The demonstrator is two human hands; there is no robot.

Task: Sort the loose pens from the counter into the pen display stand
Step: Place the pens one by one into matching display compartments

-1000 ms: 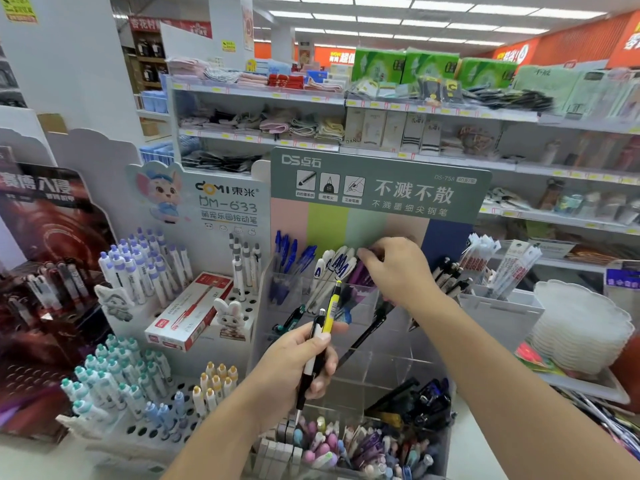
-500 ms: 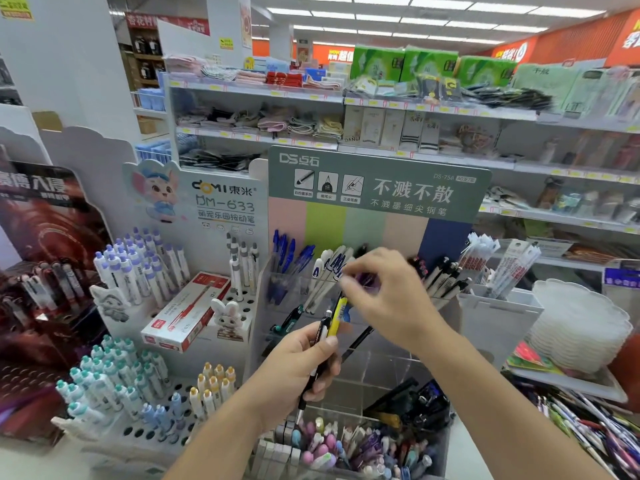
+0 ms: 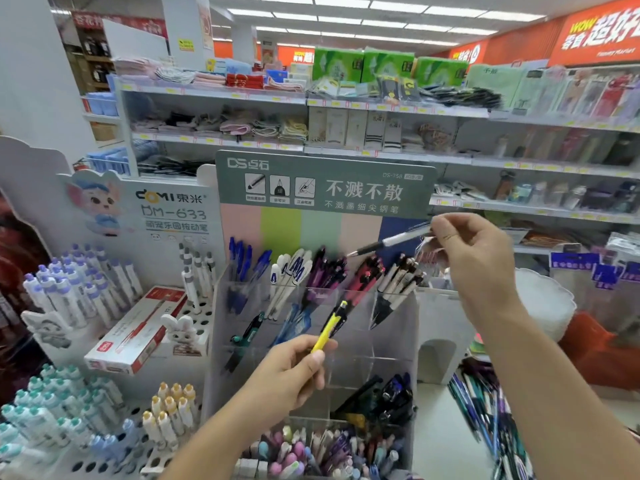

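Your right hand (image 3: 474,251) is pinching a black-and-white pen (image 3: 388,242) above the pen display stand (image 3: 311,306). Your left hand (image 3: 291,372) is gripping a yellow pen (image 3: 327,332) before it.

- White display board (image 3: 173,209) at left, printed "DM-633", with a cartoon mouse figure (image 3: 98,202) on its upper corner.
- Perforated white rack (image 3: 194,323) below the board, holding upright pens with purple caps (image 3: 69,292), teal caps (image 3: 52,393) and yellow caps (image 3: 171,398).
- Red-and-white box (image 3: 135,332) lying flat on the rack; a small white rabbit figure (image 3: 181,329) just beside it.
- Store shelves (image 3: 346,105) behind, stocked with folded cloths (image 3: 242,124) and green packages (image 3: 388,64).
- Orange wall sign (image 3: 602,32) at upper right.
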